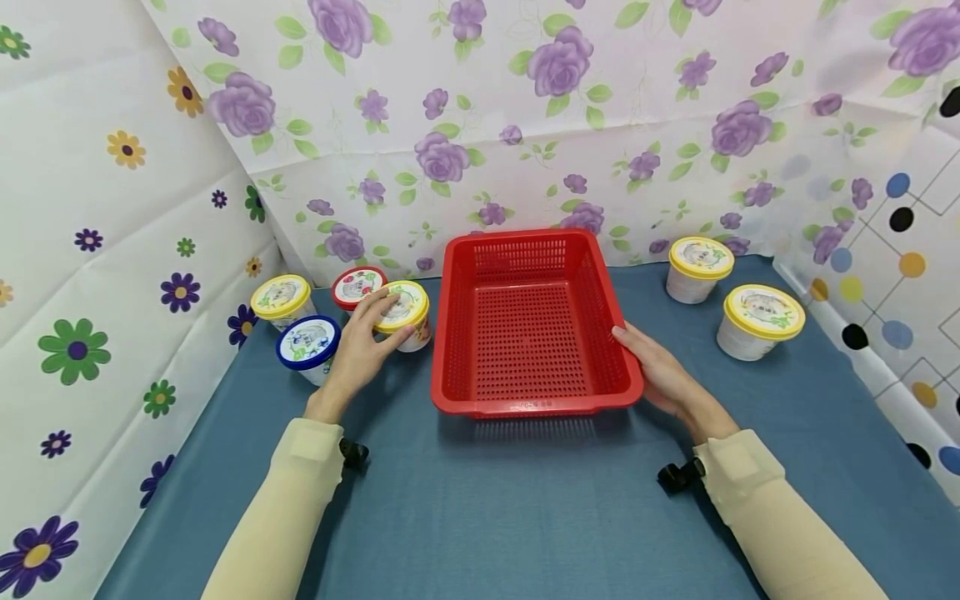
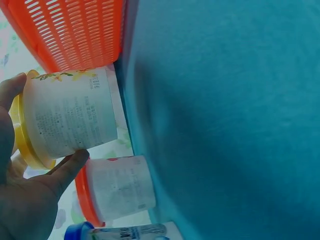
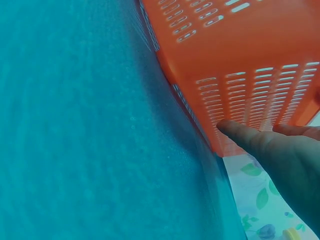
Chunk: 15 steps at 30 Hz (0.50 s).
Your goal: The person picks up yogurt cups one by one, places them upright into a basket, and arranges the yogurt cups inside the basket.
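Observation:
My left hand (image 1: 358, 354) grips a yellow-lidded tub (image 1: 405, 312) at its lid, thumb on one side and fingers on the other. In the left wrist view the fingertips lie against the lid and upper wall of that tub (image 2: 70, 117), whose side carries printed text. It stands just left of a red plastic basket (image 1: 528, 404). On the basket's right side, my right hand (image 1: 663, 371) holds the rim, thumb over the edge. Its fingers (image 3: 250, 137) lie along the slotted outer wall in the right wrist view. The basket's inside shows only its perforated floor.
Left of the gripped tub stand a red-lidded tub (image 1: 358, 286), a blue-lidded tub (image 1: 307, 342) and another yellow-lidded tub (image 1: 282, 298). Two more yellow-lidded tubs, one behind (image 1: 699, 260) and one nearer (image 1: 761, 321), stand on the right. Patterned cloth (image 1: 480, 108) walls the blue table (image 1: 525, 517).

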Available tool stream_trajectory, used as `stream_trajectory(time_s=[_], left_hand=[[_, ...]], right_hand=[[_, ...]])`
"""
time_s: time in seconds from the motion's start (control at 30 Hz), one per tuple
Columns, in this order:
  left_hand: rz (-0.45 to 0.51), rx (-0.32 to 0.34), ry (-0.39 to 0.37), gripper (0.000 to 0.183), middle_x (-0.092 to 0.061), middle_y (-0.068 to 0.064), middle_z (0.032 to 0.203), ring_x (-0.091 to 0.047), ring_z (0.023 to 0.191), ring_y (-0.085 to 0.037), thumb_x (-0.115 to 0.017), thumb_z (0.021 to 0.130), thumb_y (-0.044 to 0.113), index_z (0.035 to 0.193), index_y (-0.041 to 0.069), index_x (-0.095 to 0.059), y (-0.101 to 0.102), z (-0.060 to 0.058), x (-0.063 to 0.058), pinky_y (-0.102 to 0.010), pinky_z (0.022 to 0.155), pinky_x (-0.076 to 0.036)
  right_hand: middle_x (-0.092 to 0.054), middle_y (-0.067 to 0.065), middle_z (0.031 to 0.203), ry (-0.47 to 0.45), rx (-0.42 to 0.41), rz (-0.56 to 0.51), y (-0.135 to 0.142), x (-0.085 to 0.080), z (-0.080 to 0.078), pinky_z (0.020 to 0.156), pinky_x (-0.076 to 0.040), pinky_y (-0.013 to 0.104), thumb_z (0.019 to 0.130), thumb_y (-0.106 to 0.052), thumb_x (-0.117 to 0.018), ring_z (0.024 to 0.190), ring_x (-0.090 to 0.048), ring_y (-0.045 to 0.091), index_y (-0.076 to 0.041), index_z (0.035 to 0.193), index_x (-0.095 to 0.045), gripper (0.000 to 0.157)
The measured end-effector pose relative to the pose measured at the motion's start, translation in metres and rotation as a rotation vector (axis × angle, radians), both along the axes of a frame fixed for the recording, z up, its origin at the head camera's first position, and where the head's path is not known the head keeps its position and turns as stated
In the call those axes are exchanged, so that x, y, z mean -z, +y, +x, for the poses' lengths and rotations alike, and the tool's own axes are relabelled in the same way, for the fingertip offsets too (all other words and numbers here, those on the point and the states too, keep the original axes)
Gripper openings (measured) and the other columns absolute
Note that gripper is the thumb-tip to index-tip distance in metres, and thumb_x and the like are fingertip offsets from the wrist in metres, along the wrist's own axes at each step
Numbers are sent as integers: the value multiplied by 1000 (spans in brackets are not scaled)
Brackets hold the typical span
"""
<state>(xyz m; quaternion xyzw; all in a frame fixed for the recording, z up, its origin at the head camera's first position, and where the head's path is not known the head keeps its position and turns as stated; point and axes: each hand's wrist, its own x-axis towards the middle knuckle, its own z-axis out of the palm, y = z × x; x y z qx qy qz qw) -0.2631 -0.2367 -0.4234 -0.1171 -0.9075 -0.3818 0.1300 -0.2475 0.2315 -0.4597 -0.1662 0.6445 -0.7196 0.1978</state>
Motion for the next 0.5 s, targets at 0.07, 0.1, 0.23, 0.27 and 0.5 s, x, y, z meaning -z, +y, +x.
stream_trajectory(time_s=[0.07,0.1,0.23,0.27,0.5], left_hand=[[2,-1,0,64,-35,-7,165,-37,147,-37,-76,97,36,153,15,-52,0,0,-4,-59,117,-35],[2,-5,1,64,-35,-7,165,-38,146,-36,-75,97,36,153,15,-52,0,-1,-6,-59,117,-35],[13,3,14,64,-36,-7,164,-41,144,-34,-75,98,36,153,16,-52,1,-2,-13,-57,115,-39],[14,4,17,64,-37,-7,164,-41,143,-33,-75,97,36,154,16,-52,1,-2,-15,-56,114,-41],[26,13,50,63,-35,-9,165,-39,145,-35,-76,98,32,153,12,-52,2,-6,-29,-55,113,-42]], right_hand=[[-40,33,151,1,1,3,0,0,0,91,-60,41,114,-40,-39,117,-65,34,-15,167,-16,63],[-40,33,151,2,2,4,0,0,0,91,-60,41,113,-40,-40,116,-65,34,-15,167,-16,63],[-41,33,151,8,2,6,0,0,0,91,-60,41,114,-40,-39,116,-66,34,-14,167,-16,64],[-41,32,151,9,1,6,0,0,0,91,-60,41,114,-40,-39,116,-66,33,-14,167,-16,64],[-40,33,151,12,-7,-7,0,1,0,92,-59,40,114,-39,-39,117,-66,32,-13,167,-15,64]])
